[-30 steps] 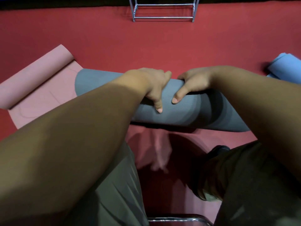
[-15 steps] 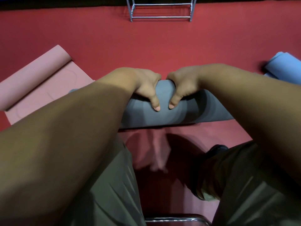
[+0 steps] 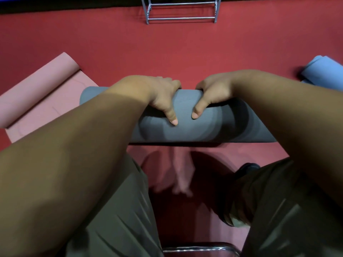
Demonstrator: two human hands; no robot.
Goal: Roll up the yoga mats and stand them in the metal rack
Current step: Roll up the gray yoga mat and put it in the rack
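A rolled grey yoga mat lies crosswise in front of me, above the red floor. My left hand grips its top, fingers over the far side and thumb on the near face. My right hand grips it the same way just to the right, a short gap between the hands. A pink mat, partly rolled from its far end, lies flat at the left. A rolled blue mat lies at the right edge. The metal rack stands at the far edge of the floor, top centre.
My knees in olive trousers fill the lower view, with one dark shoe on the floor between them. A chrome tube curves along the bottom edge. Red carpet stretches between me and the rack.
Both hands closed in to the middle of the grey roll, then spread slightly apart again. The roll's left end has come back into view from behind my left forearm.
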